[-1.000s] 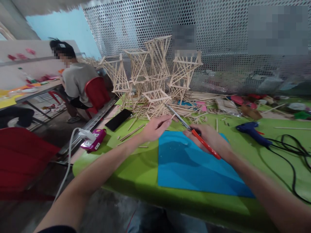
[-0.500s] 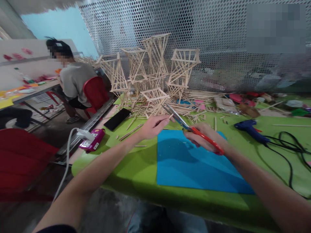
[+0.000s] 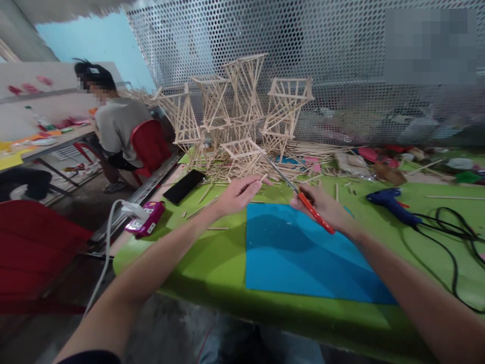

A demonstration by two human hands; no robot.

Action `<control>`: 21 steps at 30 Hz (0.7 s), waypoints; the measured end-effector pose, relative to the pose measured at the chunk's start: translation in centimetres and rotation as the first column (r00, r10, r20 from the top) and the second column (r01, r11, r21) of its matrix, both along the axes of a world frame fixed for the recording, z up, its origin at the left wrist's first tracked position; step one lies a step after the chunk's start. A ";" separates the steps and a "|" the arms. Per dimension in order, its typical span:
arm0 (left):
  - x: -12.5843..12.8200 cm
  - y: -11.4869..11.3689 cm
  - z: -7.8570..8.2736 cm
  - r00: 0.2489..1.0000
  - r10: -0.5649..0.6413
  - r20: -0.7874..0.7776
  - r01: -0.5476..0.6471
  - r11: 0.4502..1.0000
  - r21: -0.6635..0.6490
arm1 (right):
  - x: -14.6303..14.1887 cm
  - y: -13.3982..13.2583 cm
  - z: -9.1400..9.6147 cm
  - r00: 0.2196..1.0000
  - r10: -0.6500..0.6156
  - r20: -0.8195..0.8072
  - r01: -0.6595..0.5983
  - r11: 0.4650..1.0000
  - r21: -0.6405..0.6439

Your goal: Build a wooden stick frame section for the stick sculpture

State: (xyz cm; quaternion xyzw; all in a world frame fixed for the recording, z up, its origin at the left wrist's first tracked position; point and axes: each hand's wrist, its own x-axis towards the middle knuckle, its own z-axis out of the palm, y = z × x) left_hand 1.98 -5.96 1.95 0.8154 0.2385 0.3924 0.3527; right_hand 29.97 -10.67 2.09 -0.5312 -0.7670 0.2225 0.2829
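My left hand (image 3: 239, 193) pinches a short wooden stick (image 3: 262, 178) above the far edge of a blue sheet (image 3: 303, 255). My right hand (image 3: 322, 207) grips red-handled scissors (image 3: 303, 198). Their closed blades point up and left toward the stick, the tips apart from it. Behind both hands stand several towers built of wooden sticks (image 3: 242, 108), with loose sticks heaped around their feet.
A green table (image 3: 212, 263) carries a black phone (image 3: 184, 185), a pink power strip (image 3: 146, 218) with a white plug, and a blue glue gun (image 3: 392, 203) with a black cable. A perforated metal screen backs the table. A person sits on a red chair (image 3: 149, 144) at the left.
The scissor blades were open at the stick half a second ago and are now closed. My right hand has drawn slightly right, away from the stick.
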 end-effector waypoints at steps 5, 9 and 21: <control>0.2 0.0 -0.2 1.000 0.002 -0.027 -0.001 1.000 0.019 | -0.3 -0.3 -0.1 0.996 0.073 0.047 -0.075 0.997 0.036; 0.3 0.0 -0.6 1.000 -0.010 -0.016 0.011 0.995 0.104 | -0.2 -0.3 -0.4 0.991 0.060 0.118 -0.073 0.991 0.110; 0.3 0.0 -1.3 0.999 0.013 0.033 -0.020 0.977 0.212 | -0.2 -0.4 -0.4 0.985 0.057 0.161 -0.088 0.978 0.189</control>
